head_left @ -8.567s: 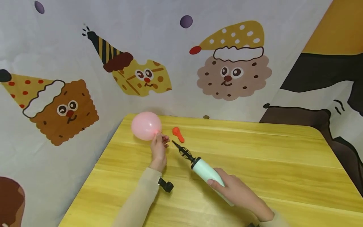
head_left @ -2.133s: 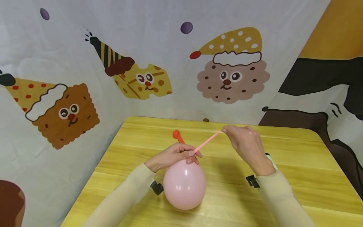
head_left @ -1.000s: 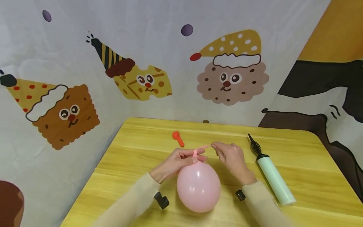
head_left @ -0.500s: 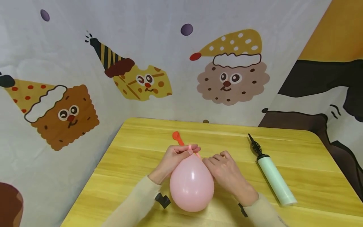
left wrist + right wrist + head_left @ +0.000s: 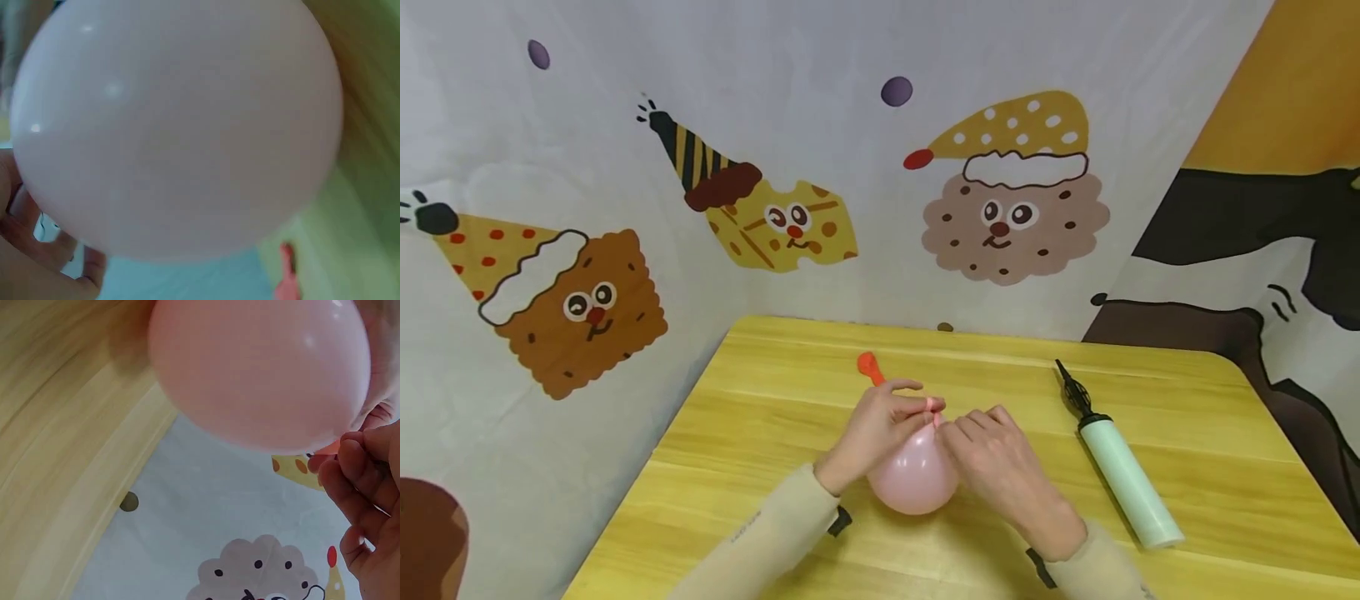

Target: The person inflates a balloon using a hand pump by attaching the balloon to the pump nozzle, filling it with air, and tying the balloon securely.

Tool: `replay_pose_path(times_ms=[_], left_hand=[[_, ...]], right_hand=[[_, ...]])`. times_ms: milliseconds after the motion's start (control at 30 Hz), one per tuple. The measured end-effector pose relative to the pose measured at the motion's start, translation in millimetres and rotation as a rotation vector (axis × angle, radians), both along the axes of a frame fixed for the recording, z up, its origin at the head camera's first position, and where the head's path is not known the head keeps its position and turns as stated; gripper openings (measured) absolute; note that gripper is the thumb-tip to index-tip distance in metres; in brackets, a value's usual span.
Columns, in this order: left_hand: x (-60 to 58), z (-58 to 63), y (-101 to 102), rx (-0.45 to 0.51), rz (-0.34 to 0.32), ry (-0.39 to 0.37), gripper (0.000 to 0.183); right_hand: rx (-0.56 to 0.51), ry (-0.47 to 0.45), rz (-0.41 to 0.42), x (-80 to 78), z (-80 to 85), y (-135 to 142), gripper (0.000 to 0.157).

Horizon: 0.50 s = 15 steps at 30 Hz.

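Note:
An inflated pink balloon hangs below both hands in the head view, its neck upward. My left hand pinches the neck between thumb and fingers, and a loop of the stretched neck lies across its fingers. Close beside it, my right hand has curled fingers and pinches the neck's end at the top of the balloon; the fingertips are partly hidden. The balloon fills most of the left wrist view. In the right wrist view, the right hand's thumb and forefinger meet at the balloon's neck.
A mint-green hand pump with a black nozzle lies on the yellow wooden table, right of the hands. Behind the left hand lies a flat red balloon, partly covered. A cartoon-printed cloth stands behind the table.
The pump has gone from my right hand onto the table. The balloon has come nearer. Its neck, stretched out earlier, is now looped over the left fingers, with the right hand drawn in close.

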<state>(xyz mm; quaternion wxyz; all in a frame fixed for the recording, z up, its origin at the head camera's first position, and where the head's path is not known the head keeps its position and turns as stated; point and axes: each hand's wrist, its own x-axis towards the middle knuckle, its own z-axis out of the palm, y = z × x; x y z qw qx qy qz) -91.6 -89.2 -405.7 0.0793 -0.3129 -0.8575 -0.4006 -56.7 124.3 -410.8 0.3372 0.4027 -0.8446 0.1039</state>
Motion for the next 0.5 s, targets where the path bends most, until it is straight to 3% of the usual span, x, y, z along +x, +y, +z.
replay_pose_path(times_ms=[67,100,200,433,500], left_hand=[[1.5,-2.6,1.3,-0.063,0.0,0.162,0.024],[2.5,-3.9,1.7,-0.081,0.001,0.234,0.024],[4.5,-6.7,3.4,-0.112,0.01,0.402,0.023],[0.7,-13.5,10.0,-0.199,0.076,0.693,0.016],[-0.7,-15.2,11.9,-0.205,0.074,0.74,0.013]], right_hand=[[-0.053,-0.008,0.003,-0.1,-0.5,-2.4,0.009],[-0.079,-0.009,0.005,-0.2,-0.4,-4.1,0.008],[-0.141,0.023,0.0,-0.9,0.4,-10.3,0.031],[-0.195,0.093,-0.024,-1.3,4.8,-20.7,0.033],[-0.196,0.101,-0.03,-1.2,5.8,-20.8,0.034]])
